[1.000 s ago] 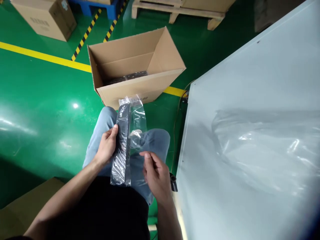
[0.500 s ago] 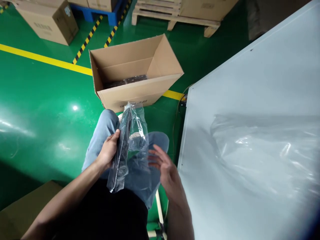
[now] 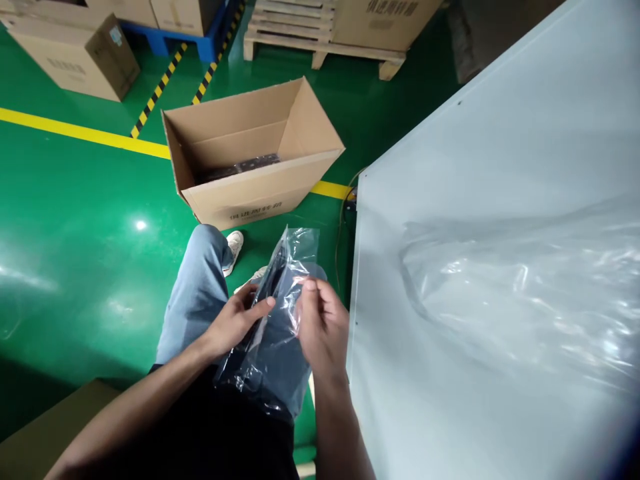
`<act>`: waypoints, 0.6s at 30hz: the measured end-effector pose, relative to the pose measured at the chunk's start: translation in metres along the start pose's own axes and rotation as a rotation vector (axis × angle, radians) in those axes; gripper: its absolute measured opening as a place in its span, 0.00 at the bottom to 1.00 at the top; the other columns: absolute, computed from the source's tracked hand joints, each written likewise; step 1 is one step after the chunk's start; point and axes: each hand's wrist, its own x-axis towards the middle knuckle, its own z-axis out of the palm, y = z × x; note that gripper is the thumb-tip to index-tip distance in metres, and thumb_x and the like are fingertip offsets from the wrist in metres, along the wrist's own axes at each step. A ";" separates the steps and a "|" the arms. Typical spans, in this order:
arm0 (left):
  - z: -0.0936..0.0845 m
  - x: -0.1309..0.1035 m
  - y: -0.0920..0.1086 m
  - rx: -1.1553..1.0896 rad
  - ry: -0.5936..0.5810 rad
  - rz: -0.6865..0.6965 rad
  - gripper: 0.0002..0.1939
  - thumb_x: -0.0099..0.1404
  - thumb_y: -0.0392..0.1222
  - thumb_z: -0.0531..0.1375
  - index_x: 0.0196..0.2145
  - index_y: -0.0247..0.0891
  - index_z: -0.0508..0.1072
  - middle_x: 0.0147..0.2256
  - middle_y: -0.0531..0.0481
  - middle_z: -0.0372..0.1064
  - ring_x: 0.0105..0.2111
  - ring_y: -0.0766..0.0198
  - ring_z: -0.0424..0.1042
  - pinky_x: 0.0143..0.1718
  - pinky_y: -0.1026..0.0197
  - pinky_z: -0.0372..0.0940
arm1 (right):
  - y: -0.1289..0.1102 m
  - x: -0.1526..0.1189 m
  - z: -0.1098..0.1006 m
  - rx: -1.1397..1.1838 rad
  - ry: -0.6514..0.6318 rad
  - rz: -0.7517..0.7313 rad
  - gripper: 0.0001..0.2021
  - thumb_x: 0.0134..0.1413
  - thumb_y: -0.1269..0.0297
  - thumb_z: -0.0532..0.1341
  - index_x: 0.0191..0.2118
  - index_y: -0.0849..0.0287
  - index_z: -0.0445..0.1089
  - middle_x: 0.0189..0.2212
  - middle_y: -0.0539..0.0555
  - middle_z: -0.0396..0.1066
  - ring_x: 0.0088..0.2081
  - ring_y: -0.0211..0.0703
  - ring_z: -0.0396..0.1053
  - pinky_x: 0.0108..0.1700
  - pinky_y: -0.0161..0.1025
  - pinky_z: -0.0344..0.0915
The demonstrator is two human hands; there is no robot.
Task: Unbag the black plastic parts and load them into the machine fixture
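Over my lap is a clear plastic bag point(image 3: 302, 244) with a long dark piece point(image 3: 273, 272) inside it; its exact kind is hard to make out through the film. My left hand point(image 3: 237, 323) is wrapped around the bagged piece, thumb on top. The fingers of my right hand point(image 3: 324, 319) pinch the loose side of the bag, just right of the dark piece. Beyond my knees stands an open cardboard box point(image 3: 255, 193), with several dark plastic-wrapped pieces point(image 3: 243, 167) lying at its bottom.
On my right a pale grey table point(image 3: 400, 187) carries a pile of clear plastic bags point(image 3: 500, 287). Farther off are a closed carton point(image 3: 75, 60), a blue pallet point(image 3: 206, 47) and a wooden pallet point(image 3: 320, 50) with a box. Another cardboard piece point(image 3: 60, 420) sits at lower left.
My right hand has gone from spread fingers beside the bag to pinching its film. The bagged piece has shifted right and tilted, and my left hand has moved right with it.
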 end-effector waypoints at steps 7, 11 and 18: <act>0.001 -0.010 0.018 -0.047 -0.168 -0.181 0.31 0.54 0.70 0.72 0.36 0.36 0.77 0.24 0.49 0.73 0.18 0.63 0.68 0.17 0.62 0.63 | -0.010 -0.002 0.002 0.256 0.103 0.099 0.23 0.66 0.37 0.60 0.44 0.54 0.74 0.19 0.40 0.49 0.17 0.31 0.45 0.17 0.33 0.45; 0.001 -0.012 0.022 -0.053 -0.146 -0.130 0.30 0.56 0.67 0.72 0.40 0.36 0.78 0.22 0.50 0.72 0.18 0.64 0.68 0.18 0.63 0.63 | -0.016 -0.005 0.001 0.187 0.120 0.045 0.23 0.67 0.38 0.59 0.46 0.54 0.74 0.18 0.40 0.50 0.17 0.32 0.48 0.17 0.33 0.48; 0.000 -0.007 0.021 -0.072 -0.149 -0.220 0.31 0.53 0.68 0.74 0.37 0.34 0.78 0.23 0.49 0.72 0.18 0.64 0.68 0.16 0.62 0.65 | -0.015 -0.004 -0.009 0.068 0.087 0.028 0.23 0.68 0.38 0.58 0.48 0.54 0.74 0.18 0.41 0.51 0.17 0.34 0.52 0.18 0.34 0.54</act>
